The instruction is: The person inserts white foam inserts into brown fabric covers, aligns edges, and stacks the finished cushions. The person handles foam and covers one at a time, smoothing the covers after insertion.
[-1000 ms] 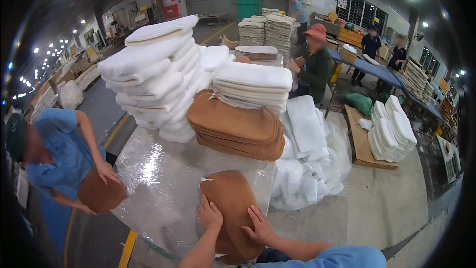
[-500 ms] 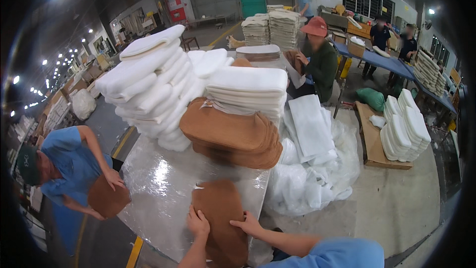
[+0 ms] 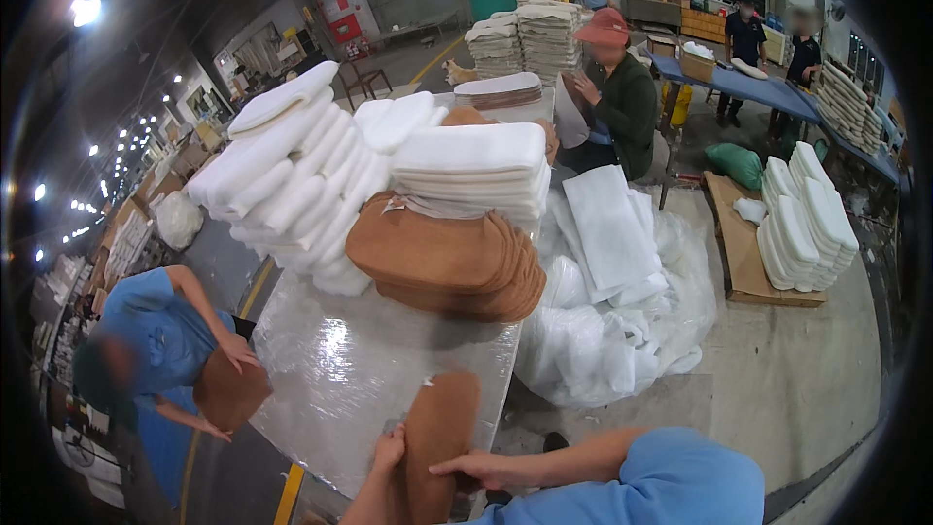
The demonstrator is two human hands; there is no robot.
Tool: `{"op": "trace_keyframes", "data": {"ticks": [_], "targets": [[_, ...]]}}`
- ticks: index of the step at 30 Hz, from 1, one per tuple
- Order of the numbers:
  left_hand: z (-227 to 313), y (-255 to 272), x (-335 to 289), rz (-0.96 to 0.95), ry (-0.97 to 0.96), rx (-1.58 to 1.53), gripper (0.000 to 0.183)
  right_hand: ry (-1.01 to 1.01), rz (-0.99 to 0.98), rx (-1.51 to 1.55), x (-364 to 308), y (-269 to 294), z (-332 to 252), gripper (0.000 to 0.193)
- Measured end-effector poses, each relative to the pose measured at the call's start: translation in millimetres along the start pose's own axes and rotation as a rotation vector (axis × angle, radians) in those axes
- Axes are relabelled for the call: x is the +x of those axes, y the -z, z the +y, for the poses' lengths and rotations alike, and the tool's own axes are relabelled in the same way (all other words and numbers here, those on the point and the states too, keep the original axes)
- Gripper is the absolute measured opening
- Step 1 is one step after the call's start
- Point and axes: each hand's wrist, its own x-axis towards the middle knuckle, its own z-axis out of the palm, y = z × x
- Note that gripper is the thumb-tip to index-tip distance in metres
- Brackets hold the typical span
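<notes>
Both my hands hold a long brown fabric piece [image 3: 443, 428] with rounded ends, tilted upright above the near edge of the plastic-covered table [image 3: 330, 399]. A small white bit shows at its top edge. My left hand [image 3: 388, 449] is closed on its left edge. My right hand [image 3: 473, 469] grips the right edge, thumb on the front and fingers partly hidden. Just beyond lies a stack of similar brown pieces [image 3: 428, 248], with folded white padding [image 3: 471, 160] stacked behind it.
A tall pile of white pads [image 3: 282, 175] stands at the table's left. At left, a person in blue [image 3: 160, 331] handles another brown piece [image 3: 231, 391]; a person in a red hat [image 3: 622, 102] works at the far side. Clear plastic bags [image 3: 612, 350] lie right of the table.
The brown piece has turned from lying nearly flat to a steeper, narrower tilt in my hands. My right hand has shifted left and down with it. The view has swung slightly.
</notes>
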Motion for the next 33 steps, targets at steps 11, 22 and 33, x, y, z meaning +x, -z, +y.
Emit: {"op": "trace_keyframes", "data": {"ticks": [11,22,33], "targets": [[-67.3,-6.2,-0.9,-0.585,-0.195,0.034,0.069,0.211,-0.21,-0.599,-19.5,-24.7,69.1,0.079],[-38.4,-14.5,-23.9,-0.801,-0.661,0.561,0.059,0.251,-0.263,-0.76,-28.1,-44.2,110.3,0.087],[29.9,-133.9,-47.6,-1.174,-0.76,0.116,0.052,0.564,0.414,0.731,20.1,68.9,226.0,0.046]]}}
